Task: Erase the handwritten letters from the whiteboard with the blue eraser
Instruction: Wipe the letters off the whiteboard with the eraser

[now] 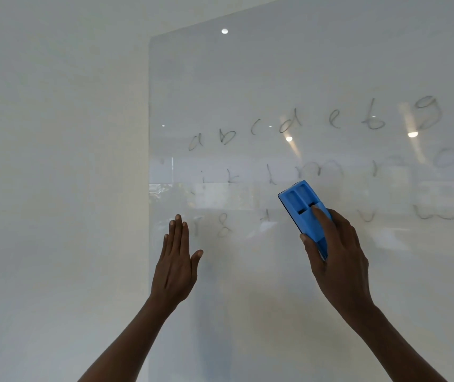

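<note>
Glossy white glass or a similar smooth material makes the whiteboard (330, 64), which fills most of the view and has a rounded upper left corner. Its surface is shiny and mirrors small round lamps and pale window shapes. To the left of it is a matte cream wall (55, 161), plain and without texture.

On the board there are three rows of handwritten letters (286, 125) in thin grey strokes, a little blurred. The top row rises toward the right and reads from "a" to "g". The middle row and the bottom row are fainter, and some signs in them I cannot read.

The left hand (177, 260) is flat and open, the fingers straight and close together, the thumb apart; it is at the left edge of the board, beside the bottom row. Whether the palm touches the surface I cannot tell.

The right hand (336, 252) grips the blue eraser (304, 209) around its lower end, thumb on the left side, one finger along the top. The eraser is a hard plastic block with two long grooves and a dark underside toward the board, between the middle and bottom rows.
</note>
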`<action>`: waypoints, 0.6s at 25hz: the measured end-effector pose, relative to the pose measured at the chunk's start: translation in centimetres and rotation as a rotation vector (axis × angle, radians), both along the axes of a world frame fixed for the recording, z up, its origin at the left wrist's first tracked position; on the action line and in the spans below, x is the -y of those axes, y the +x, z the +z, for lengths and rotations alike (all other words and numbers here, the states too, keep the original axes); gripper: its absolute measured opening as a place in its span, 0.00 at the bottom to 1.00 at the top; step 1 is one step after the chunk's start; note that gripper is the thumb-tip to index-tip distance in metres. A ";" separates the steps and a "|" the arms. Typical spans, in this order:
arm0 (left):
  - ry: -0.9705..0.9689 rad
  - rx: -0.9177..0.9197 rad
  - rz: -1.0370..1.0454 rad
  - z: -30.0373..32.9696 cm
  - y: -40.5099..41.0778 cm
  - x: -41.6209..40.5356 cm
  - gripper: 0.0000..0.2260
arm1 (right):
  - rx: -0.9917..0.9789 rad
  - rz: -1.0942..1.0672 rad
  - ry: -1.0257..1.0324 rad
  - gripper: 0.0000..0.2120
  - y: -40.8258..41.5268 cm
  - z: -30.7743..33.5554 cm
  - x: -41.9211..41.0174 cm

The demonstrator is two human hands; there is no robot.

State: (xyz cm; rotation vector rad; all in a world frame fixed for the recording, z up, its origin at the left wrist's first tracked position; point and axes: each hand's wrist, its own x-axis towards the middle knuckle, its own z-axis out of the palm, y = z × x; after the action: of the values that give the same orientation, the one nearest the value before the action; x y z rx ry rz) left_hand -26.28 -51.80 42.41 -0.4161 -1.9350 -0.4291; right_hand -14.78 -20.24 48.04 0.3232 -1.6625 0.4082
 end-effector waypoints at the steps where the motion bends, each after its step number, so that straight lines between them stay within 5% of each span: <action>1: 0.005 0.002 0.008 0.2 -0.7 0.7 0.32 | -0.007 0.004 0.005 0.25 -0.4 0.0 0.3; 15: 0.014 -0.124 -0.133 8.0 -10.8 6.6 0.30 | -0.053 -0.086 0.011 0.28 -5.2 3.5 6.6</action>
State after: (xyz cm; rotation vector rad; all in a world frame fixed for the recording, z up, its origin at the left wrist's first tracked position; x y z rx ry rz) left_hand -37.13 -58.38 50.40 -0.5520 -1.7891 -0.4913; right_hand -20.02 -26.83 51.50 0.2673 -1.6212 0.3240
